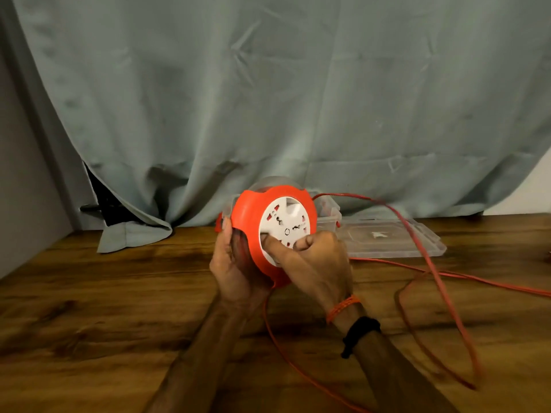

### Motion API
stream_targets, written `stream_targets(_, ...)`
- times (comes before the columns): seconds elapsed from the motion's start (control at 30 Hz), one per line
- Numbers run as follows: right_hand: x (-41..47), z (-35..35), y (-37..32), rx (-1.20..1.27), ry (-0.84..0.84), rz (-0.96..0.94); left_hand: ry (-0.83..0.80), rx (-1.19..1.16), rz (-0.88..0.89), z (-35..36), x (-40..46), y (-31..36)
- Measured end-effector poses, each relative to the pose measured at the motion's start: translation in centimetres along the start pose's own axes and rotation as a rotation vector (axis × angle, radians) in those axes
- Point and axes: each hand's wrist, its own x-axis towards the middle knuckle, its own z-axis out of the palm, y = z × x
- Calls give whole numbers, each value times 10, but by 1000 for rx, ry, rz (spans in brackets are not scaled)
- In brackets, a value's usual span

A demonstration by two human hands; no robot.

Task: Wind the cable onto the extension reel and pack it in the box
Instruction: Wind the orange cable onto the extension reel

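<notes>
Head view showed the extension reel (272, 231) lifted clear of the desk (119, 308), near the middle of its far edge, with its white socket face (284, 226) tilted toward the person. The left hand (235, 272) cupped the orange shell from the side and below, fingers wrapped round the back rim, probably to keep the housing from turning. The right hand (316, 260) lay against the white face with its fingers curled and a fingertip pressed into the disc near its lower edge, which looked like a grip for cranking the drum; whether it pinched a knob I could not tell.

The cable (417, 234), thin, orange and limp, was mostly unwound: one strand dropped from under the reel toward the near edge, others looped loosely across the right side of the desk and ran off its right edge. Winding therefore seemed barely begun.

Behind the reel, at the far edge, stood the clear plastic box (329, 211), open, with a strand of cable trailing over it. Its lid (393, 236), flat, transparent and ribbed, lay beside it to the right. The reel's shell was smooth, glossy moulded plastic, rounded like a drum; the desk was dark wood grain. A grey-green curtain (268, 99) hung in soft creases behind.
</notes>
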Motion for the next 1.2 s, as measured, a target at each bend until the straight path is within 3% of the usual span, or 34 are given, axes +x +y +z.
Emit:
stream_targets(0.1, -3, 4, -1, 11, 19, 25, -13, 37, -13, -1, 0, 0)
stream_targets(0.27, 5, -9, 0, -76, 1, -86, -51, -21, -89, -1, -3, 3)
stream_targets(0.5, 25, -36, 17, -313, -116, -509, -152, -95, -144, -6, -1, 3)
stream_targets(0.6, 24, -33, 21, -418, -151, -569, -197, -125, -192, -7, -1, 0)
stream_targets(0.87, 24, -28, 29, -490, -15, -699, -223, -37, -204, -6, -3, 2)
stream_targets(1.0, 20, -31, 22, -494, -27, -530, -189, -40, -168, -4, -4, 1)
stream_targets(1.07, 12, -24, 18, -408, 48, -428, -107, -20, -96, -1, -5, 0)
stream_targets(1.2, -4, 4, 1, -91, 85, -24, 6, 57, 11, 6, -6, 0)
